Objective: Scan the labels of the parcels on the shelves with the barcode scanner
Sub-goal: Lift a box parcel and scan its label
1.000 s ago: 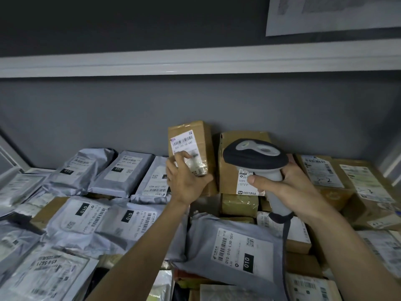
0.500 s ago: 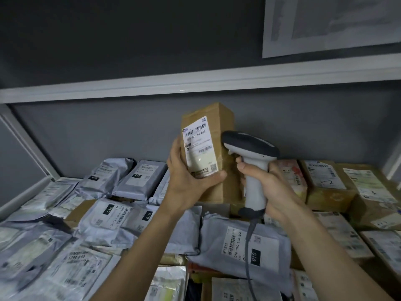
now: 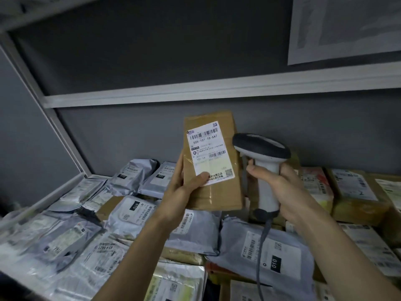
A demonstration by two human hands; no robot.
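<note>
I am standing at the shelf point(image 3: 65, 192) of glossy grey mailers point(image 3: 267, 248). My left hand point(image 3: 184, 187) has lifted the flat cardboard parcel point(image 3: 213, 164) clear of the pile, turning its white label point(image 3: 209, 153) towards me. My right hand point(image 3: 288, 192) is gripping the smooth barcode scanner point(image 3: 263, 161) just beside it, ready for aiming.

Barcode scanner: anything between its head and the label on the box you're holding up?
Nothing visible. The barcode scanner in the right hand sits just right of the cardboard box, with open air between. The left hand grips the box; its thumb covers only the label's lower left corner, clear of both barcodes.
</note>
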